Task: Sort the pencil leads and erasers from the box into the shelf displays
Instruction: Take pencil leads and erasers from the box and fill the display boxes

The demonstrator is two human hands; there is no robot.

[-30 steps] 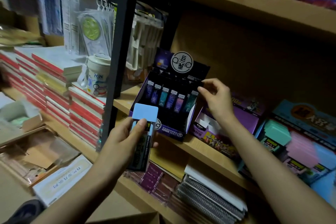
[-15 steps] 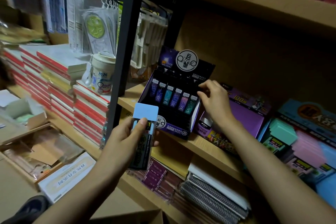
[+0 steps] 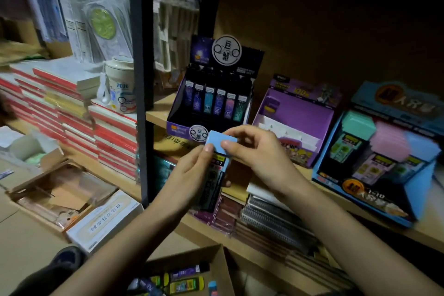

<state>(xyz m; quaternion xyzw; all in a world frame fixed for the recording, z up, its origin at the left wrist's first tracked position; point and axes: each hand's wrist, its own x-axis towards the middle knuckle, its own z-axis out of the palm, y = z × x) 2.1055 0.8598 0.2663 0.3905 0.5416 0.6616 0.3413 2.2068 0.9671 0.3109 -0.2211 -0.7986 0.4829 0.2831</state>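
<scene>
A blue eraser in a dark sleeve is held upright in front of the shelf. My left hand grips its sleeve from the left. My right hand pinches its blue top end from the right. Behind them on the shelf stands a purple display of pencil lead tubes. To its right sit a purple display box and a blue display with pastel erasers. A cardboard box at the bottom holds several leads and erasers.
A black shelf post rises left of the lead display. Stacked red-edged notebooks and a white tub lie further left. Open cartons sit on the floor. Spiral notebooks fill the lower shelf.
My right hand left the lead display and came down to pinch the eraser's top. The view tilted down, bringing the cardboard box into sight.
</scene>
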